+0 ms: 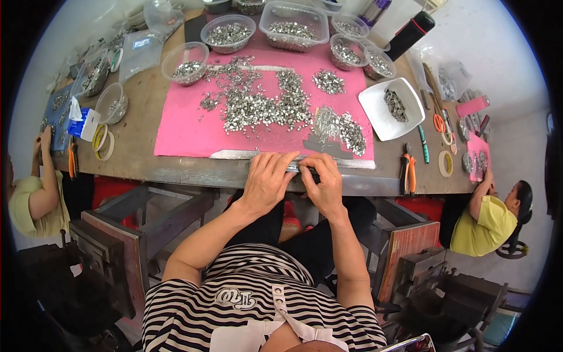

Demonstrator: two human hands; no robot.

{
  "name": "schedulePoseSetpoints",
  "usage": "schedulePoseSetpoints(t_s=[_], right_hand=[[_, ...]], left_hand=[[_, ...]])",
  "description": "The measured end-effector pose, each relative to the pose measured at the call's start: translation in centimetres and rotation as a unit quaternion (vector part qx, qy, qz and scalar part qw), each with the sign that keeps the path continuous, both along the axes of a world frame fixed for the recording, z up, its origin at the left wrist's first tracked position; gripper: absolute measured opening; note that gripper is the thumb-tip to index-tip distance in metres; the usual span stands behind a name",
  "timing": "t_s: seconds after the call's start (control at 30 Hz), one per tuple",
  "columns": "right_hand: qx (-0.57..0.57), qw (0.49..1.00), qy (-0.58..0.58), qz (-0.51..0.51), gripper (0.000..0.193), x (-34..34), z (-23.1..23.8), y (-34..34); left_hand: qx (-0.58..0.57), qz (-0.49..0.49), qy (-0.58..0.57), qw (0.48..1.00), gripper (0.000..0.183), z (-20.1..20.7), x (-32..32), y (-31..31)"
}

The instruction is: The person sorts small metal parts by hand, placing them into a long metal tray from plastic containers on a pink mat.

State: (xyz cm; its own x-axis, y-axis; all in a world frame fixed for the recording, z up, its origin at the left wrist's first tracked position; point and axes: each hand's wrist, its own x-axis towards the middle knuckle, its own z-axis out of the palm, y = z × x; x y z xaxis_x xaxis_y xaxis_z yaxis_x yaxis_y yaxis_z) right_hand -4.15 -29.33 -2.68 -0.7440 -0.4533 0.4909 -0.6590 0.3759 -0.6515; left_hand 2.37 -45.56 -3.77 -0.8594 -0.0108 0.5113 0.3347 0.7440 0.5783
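Got a narrow silvery strip point(292, 167) pinched by left hand point(264, 179) and right hand point(324, 183), snug between the fingertips. Probably light, stiff and kinda slick, so best held by the ends. Seeing loose metal bits point(264, 111) piled past the fingers.

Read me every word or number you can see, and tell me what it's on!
Striped shirt: big white, dark-edged letters on the chest; I won't copy them out.
Flat clear plastic, upper left: its blue-and-white label is too small to read.
Blue-and-white box: any print is too blurred.
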Motion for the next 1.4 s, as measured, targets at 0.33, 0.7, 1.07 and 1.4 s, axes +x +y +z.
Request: schedulePoseSetpoints(t_s=[0.33, 0.7, 1.07, 1.4], right_hand=[[0.024, 0.997, 0.071, 0.017, 0.02, 0.0, -0.2, 0.6], [-0.118, 0.981, -0.142, -0.055, 0.022, -1.1, -0.2, 2.8], [0.141, 0.983, 0.08, -0.089, 0.026, -2.3, -0.6, 4.5], [0.036, 0.989, 0.056, -0.129, 0.019, -2.1, -2.0, 4.5]], left_hand=[[0.0, 0.002, 0.009, 1.0, 0.052, -0.2, -0.1, 0.0], [0.006, -0.006, -0.005, 1.0, 0.052, 0.4, 0.1, -0.5], [-0.105, -0.117, 0.014, 0.987, 0.017, 1.0, -7.9, -1.1], [-0.188, -0.157, -0.001, 0.97, 0.009, 1.0, -10.4, 1.1]])
